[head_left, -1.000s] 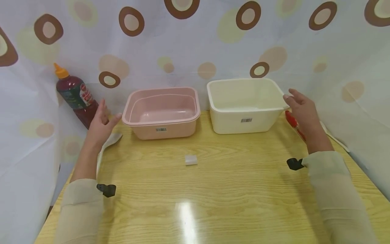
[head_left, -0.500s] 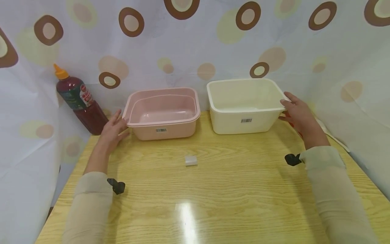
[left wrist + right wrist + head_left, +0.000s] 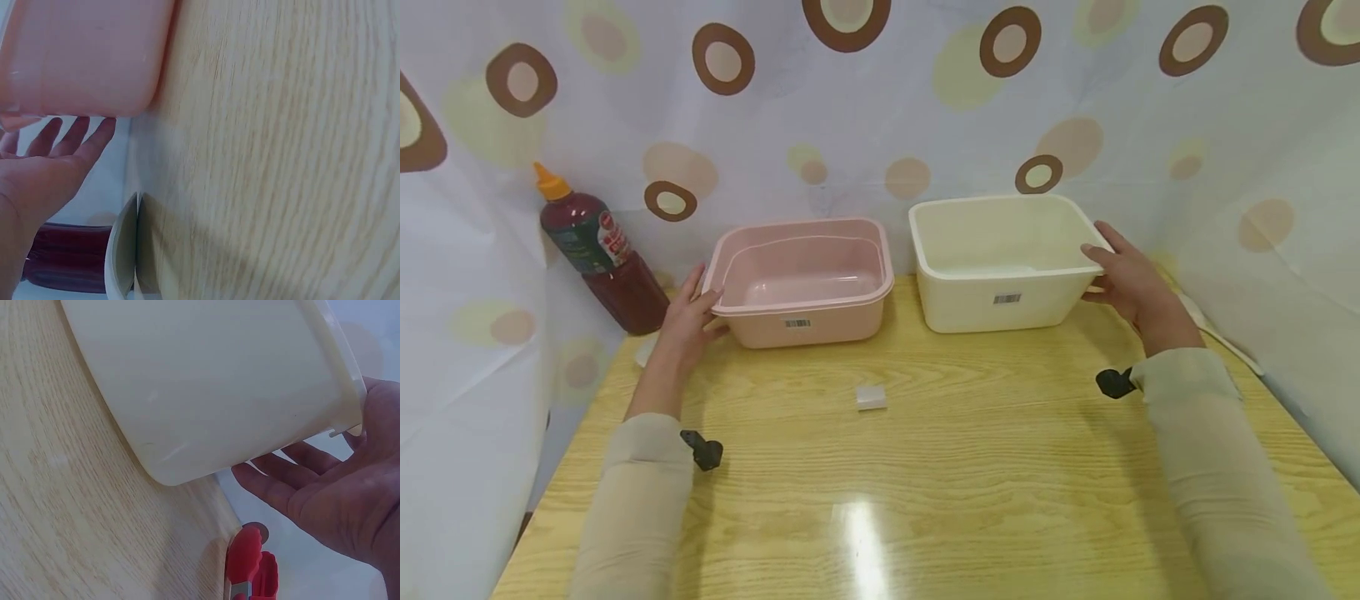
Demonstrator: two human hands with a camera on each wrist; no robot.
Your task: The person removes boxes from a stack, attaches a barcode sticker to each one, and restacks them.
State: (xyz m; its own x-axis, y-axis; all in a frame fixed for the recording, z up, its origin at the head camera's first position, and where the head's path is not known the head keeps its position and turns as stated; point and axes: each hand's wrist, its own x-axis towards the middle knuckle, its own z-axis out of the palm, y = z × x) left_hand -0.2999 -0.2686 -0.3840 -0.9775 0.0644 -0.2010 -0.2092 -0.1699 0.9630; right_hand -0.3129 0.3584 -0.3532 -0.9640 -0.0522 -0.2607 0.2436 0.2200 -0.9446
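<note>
A pink plastic basin [image 3: 797, 327] and a cream plastic basin [image 3: 1000, 307] stand side by side on the table. My left hand [image 3: 687, 325] holds the pink basin's left end, thumb over the rim and fingers against the outer wall. At the cream basin's right end, my right hand [image 3: 1131, 279] grips the rim in the same way, thumb on top. In the left wrist view, fingertips touch the wall of the pink basin [image 3: 81, 56]. The right wrist view has fingertips against the wall of the cream basin [image 3: 206, 387].
A dark red sauce bottle [image 3: 617, 271] leans at the left behind my forearm, beside a white utensil [image 3: 644, 350]. Red-tipped tongs [image 3: 245, 556] lie beyond my right hand, near a white handle [image 3: 1228, 346]. A small whitish piece [image 3: 871, 397] lies mid-table. A patterned sheet hangs behind.
My left hand has moved right from beside the bottle onto the pink basin's rim. My right hand has shifted left and taken hold of the cream basin's rim. Both basins stay in place.
</note>
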